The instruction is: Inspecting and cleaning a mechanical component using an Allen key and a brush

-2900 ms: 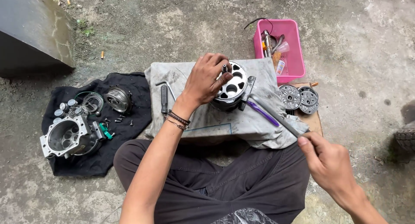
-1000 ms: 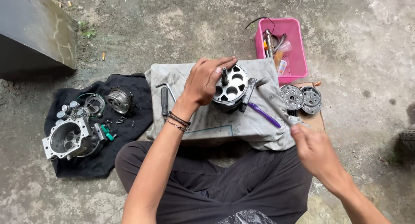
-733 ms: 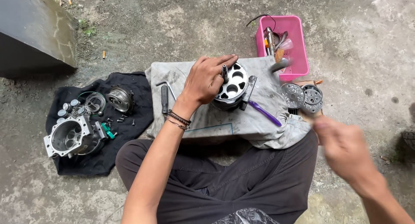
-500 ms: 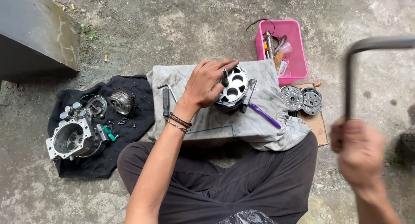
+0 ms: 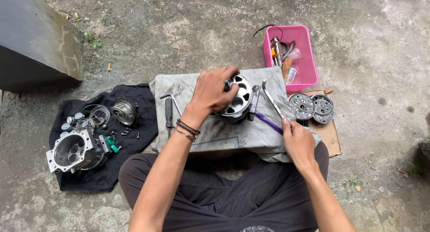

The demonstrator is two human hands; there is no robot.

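Bringing your right hand [image 5: 299, 142] back down, you now grip the bent metal tool [image 5: 272, 99] near the grey cloth's [image 5: 215, 135] right edge, while your left hand [image 5: 214, 92] stays closed on the round metal part [image 5: 238, 100].

Views: I get 1 camera, worn on the head.
Direction: I look steeply down, almost from straight above, past the crossed legs onto the concrete floor [image 5: 367, 17].
Distance: near; both forearms enter from my bottom edge and reach mid-frame.
Centre: the grey cloth [image 5: 215, 133] sits in my middle.
Edges: black cloth [image 5: 134, 138] at left, pink tray [image 5: 309, 57] at upper right.
Overlap: none, only 1 view.
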